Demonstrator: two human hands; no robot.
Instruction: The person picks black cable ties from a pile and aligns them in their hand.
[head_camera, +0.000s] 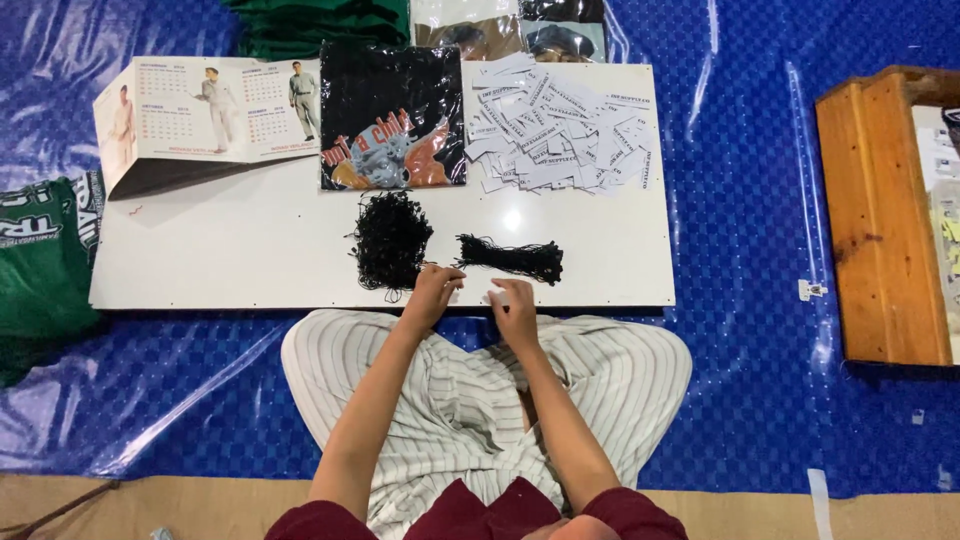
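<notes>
My left hand (432, 291) rests at the front edge of a white board (250, 250), fingers curled beside a loose pile of black string loops (390, 238). Close to it, my right hand (514, 303) pinches a small white paper tag (492, 296). A tidy bundle of black strings (512, 258) lies just beyond my right hand. Whether the left hand grips a string or the tag's edge is too small to tell. At the board's far right lies a heap of white paper tags (560, 125).
A folded black printed shirt in clear wrap (392, 115) and a desk calendar (205, 110) sit at the board's back. Green garments (45, 255) lie left, a wooden box (880, 210) right, more bagged shirts (510, 28) behind. Blue tarp (760, 300) covers the floor.
</notes>
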